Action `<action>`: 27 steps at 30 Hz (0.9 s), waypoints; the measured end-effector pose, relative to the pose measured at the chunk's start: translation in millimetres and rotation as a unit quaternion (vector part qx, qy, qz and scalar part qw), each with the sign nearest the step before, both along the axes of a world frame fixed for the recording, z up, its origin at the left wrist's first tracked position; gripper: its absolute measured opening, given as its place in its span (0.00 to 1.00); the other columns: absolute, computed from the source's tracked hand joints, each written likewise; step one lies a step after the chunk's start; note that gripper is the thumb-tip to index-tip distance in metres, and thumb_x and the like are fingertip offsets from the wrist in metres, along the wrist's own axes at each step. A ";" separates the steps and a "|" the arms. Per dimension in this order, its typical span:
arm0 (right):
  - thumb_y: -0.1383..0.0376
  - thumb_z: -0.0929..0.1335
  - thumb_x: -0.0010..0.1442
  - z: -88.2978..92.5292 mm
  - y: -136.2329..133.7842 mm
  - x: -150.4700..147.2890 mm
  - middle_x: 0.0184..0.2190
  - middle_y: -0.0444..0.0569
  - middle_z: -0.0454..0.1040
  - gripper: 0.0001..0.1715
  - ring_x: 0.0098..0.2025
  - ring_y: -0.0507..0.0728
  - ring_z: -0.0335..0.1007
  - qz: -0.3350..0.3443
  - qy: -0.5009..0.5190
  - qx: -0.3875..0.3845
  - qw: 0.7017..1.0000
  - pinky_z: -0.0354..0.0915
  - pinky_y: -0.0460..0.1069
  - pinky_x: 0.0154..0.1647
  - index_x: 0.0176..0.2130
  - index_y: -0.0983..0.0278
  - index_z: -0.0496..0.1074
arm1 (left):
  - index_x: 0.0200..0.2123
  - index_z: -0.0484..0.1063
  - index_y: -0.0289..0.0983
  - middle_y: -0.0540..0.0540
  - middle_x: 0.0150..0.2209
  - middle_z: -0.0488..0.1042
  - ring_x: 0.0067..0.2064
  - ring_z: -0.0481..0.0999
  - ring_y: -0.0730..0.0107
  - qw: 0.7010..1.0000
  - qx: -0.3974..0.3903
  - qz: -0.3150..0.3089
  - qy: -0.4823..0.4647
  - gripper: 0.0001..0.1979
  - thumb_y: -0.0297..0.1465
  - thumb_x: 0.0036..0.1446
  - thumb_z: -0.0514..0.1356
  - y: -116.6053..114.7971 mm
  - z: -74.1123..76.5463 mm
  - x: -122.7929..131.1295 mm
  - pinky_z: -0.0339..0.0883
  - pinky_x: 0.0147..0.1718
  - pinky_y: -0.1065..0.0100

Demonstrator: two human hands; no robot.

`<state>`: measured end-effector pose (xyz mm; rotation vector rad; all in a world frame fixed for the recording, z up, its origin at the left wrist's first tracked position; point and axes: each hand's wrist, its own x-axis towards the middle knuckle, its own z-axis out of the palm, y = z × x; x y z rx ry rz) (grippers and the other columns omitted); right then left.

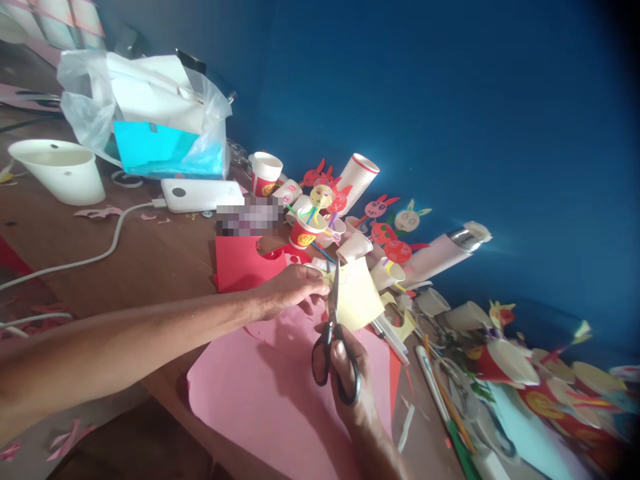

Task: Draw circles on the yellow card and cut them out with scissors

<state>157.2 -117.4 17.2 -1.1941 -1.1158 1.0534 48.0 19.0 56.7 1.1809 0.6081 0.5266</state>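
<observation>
Where a brown surface [130, 260] fronts a dark-blue wall [425, 100], the left hand [294, 291] pinches pale-yellow paper [359, 295] over pink paper [270, 407]; the right hand [356, 373] grips black-handled steel scissors [331, 323]. Print on red-and-white paper cups [304, 237] is unreadable.

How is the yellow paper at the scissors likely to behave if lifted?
The yellow paper looks thin, so it is probably light. It likely flexes without going limp, as it spreads fairly flat from the left hand. Its far side, apparently unheld, may swing.
</observation>
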 end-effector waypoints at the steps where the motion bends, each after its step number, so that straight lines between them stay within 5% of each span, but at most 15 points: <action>1: 0.51 0.64 0.60 0.3 0.0 -0.1 0.15 0.39 0.63 0.22 0.18 0.48 0.53 0.000 0.003 -0.002 1.000 0.51 0.45 0.20 0.41 0.67 0.67 | 0.20 0.67 0.33 0.49 0.23 0.67 0.25 0.66 0.75 1.000 0.000 -0.001 0.000 0.06 0.31 0.42 0.59 0.2 0.0 -0.1 0.65 0.22 0.71; 14: 0.47 0.62 0.58 16.2 -2.4 -5.4 0.15 0.40 0.62 0.25 0.17 0.50 0.54 -0.019 -0.071 -0.032 0.997 0.54 0.46 0.20 0.39 0.66 0.67 | 0.20 0.67 0.33 0.50 0.21 0.67 0.24 0.67 0.74 1.000 0.017 -0.022 -0.002 0.06 0.31 0.41 0.58 4.3 2.2 -3.2 0.65 0.22 0.70; 27: 0.47 0.64 0.56 13.5 -1.5 -4.9 0.15 0.39 0.63 0.24 0.18 0.50 0.54 0.000 -0.034 -0.034 0.999 0.53 0.46 0.21 0.40 0.65 0.67 | 0.17 0.68 0.33 0.49 0.20 0.67 0.24 0.67 0.74 0.998 0.018 -0.052 0.019 0.05 0.29 0.40 0.58 12.0 2.5 -6.5 0.65 0.20 0.71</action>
